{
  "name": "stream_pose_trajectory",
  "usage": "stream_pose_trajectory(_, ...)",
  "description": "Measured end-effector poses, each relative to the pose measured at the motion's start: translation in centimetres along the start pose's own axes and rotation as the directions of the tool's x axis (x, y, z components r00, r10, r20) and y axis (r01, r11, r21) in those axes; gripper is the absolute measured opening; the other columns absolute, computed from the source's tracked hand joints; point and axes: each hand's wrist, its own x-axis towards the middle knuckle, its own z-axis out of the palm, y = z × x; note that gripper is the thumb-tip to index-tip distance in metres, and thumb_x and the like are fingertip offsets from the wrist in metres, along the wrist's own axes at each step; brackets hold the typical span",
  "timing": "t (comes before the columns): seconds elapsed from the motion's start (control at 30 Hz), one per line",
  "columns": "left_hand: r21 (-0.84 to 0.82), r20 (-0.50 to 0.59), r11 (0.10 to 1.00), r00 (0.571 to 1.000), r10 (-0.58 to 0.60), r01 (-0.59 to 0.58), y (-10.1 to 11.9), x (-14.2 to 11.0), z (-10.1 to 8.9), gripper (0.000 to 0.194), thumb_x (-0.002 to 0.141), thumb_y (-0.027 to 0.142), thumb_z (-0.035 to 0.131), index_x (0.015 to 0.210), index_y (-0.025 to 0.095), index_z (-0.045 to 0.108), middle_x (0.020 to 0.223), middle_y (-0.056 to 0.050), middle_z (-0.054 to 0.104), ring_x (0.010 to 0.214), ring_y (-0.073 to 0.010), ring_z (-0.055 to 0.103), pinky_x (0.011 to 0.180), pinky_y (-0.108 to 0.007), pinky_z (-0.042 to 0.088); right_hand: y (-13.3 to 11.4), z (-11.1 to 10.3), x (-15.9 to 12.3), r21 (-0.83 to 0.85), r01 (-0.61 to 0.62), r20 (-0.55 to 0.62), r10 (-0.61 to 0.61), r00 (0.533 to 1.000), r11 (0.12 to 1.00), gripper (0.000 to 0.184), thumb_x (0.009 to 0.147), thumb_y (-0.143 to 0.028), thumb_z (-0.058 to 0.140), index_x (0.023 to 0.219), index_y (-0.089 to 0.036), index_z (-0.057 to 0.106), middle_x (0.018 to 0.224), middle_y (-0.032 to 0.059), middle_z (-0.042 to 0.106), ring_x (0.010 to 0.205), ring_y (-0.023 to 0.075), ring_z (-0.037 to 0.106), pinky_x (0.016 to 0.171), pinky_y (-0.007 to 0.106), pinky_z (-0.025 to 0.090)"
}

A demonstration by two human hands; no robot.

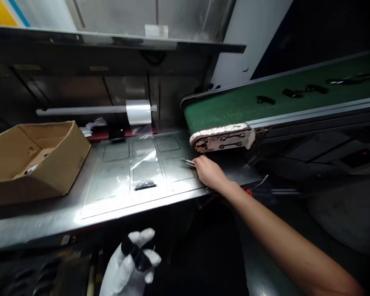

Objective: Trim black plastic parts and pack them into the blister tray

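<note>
My left hand (128, 265), in a white glove, is below the bench's front edge with its fingers closed around a small black part (138, 255). My bare right hand (210, 172) is over the right side of the bench, pinching thin metal tweezers (189, 163) whose tips point left. Beneath those tips lies a clear sheet (111, 201) with rectangles outlined on it. A dark, shiny piece (145, 185) rests on the sheet near its front edge.
An open cardboard box (64, 164) stands at the left. Behind the sheet, a roll of clear film (138, 112) hangs on a white rod (86, 110). At the right, a green conveyor belt (225, 111) carries several black parts (265, 100). A metal shelf (117, 40) runs overhead.
</note>
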Motion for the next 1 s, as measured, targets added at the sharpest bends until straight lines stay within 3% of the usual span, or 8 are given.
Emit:
stream_pose_trajectory(0.07,-0.009,0.004,0.997,0.997,0.074,-0.074,-0.7,-0.1,0.9,0.027,0.091,0.040,0.076,0.116,0.030,0.078,0.137,-0.013,0.071,0.071,-0.0146,0.071,0.051,-0.019,0.050,-1.8,-0.7,-2.0,0.083,0.027,0.044,-0.030,0.999,0.996,0.036,0.105,-0.024,0.040,0.127,-0.014,0.067,0.122,0.0163,0.069,0.106,0.0262,0.068,0.096,0.037,0.051)
stream_pose_trajectory(0.13,-0.045,0.068,0.995,0.993,0.097,-0.094,-1.3,0.1,1.3,0.029,0.093,0.042,0.073,0.118,0.028,0.078,0.144,-0.016,0.066,0.067,-0.0107,0.070,0.049,-0.015,0.048,-4.0,-1.4,-4.7,0.274,0.107,0.153,-0.153,0.976,0.956,0.036,0.108,-0.030,0.043,0.136,-0.021,0.065,0.125,0.0098,0.072,0.113,0.0239,0.069,0.098,0.035,0.052)
stream_pose_trajectory(0.23,-0.088,0.113,0.991,0.988,0.108,-0.098,-1.9,0.2,1.3,0.030,0.093,0.046,0.072,0.118,0.029,0.078,0.148,-0.016,0.063,0.065,-0.0091,0.070,0.048,-0.014,0.049,-7.7,-2.0,-8.3,0.616,0.206,0.286,-0.459,0.841,0.760,0.034,0.107,-0.033,0.052,0.138,-0.030,0.065,0.126,0.0029,0.075,0.113,0.0203,0.072,0.098,0.032,0.055)
stream_pose_trajectory(0.33,-0.069,0.117,0.994,0.988,0.098,-0.090,-2.4,-0.2,1.4,0.032,0.093,0.048,0.071,0.119,0.031,0.078,0.153,-0.013,0.060,0.063,-0.0087,0.070,0.049,-0.016,0.051,-10.8,-1.9,-10.3,0.743,0.211,0.286,-0.585,0.759,0.636,0.027,0.105,-0.025,0.054,0.129,-0.025,0.066,0.112,0.0030,0.077,0.096,0.0166,0.073,0.086,0.027,0.057)
stream_pose_trajectory(0.5,-0.013,0.158,0.996,0.984,0.084,-0.083,-3.1,-0.9,1.4,0.035,0.096,0.050,0.067,0.123,0.030,0.077,0.148,-0.012,0.064,0.060,-0.0088,0.069,0.046,-0.016,0.051,-12.7,-0.5,-10.6,0.749,0.263,0.250,-0.627,0.738,0.608,0.022,0.107,-0.026,0.050,0.114,-0.020,0.069,0.102,0.0031,0.075,0.088,0.0149,0.070,0.075,0.025,0.053)
stream_pose_trajectory(0.63,0.019,0.165,0.998,0.985,0.051,-0.054,-3.2,-1.0,1.1,0.035,0.096,0.051,0.067,0.122,0.030,0.077,0.143,-0.012,0.067,0.054,-0.0071,0.067,0.045,-0.016,0.052,-12.5,0.2,-10.7,0.708,0.340,0.220,-0.651,0.727,0.619,0.025,0.108,-0.028,0.048,0.107,-0.020,0.072,0.096,0.0040,0.075,0.081,0.0157,0.069,0.068,0.027,0.050)
stream_pose_trajectory(0.8,0.055,0.206,0.998,0.979,0.008,-0.020,-3.1,-0.7,0.8,0.036,0.096,0.048,0.069,0.122,0.026,0.077,0.154,-0.013,0.057,0.058,-0.0073,0.070,0.046,-0.015,0.054,-11.7,0.2,-11.1,0.671,0.374,0.231,-0.660,0.714,0.640,0.024,0.107,-0.028,0.050,0.106,-0.021,0.073,0.090,0.0029,0.073,0.068,0.0132,0.063,0.058,0.026,0.043)
stream_pose_trajectory(1.0,0.027,0.280,1.000,0.960,0.001,-0.009,-3.5,-0.5,0.5,0.036,0.101,0.045,0.061,0.126,0.023,0.074,0.157,-0.013,0.054,0.061,-0.0067,0.073,0.048,-0.012,0.055,-11.0,-0.2,-11.2,0.636,0.397,0.305,-0.688,0.659,0.662,0.025,0.108,-0.030,0.049,0.106,-0.020,0.071,0.091,0.0015,0.072,0.069,0.0116,0.059,0.060,0.025,0.042)
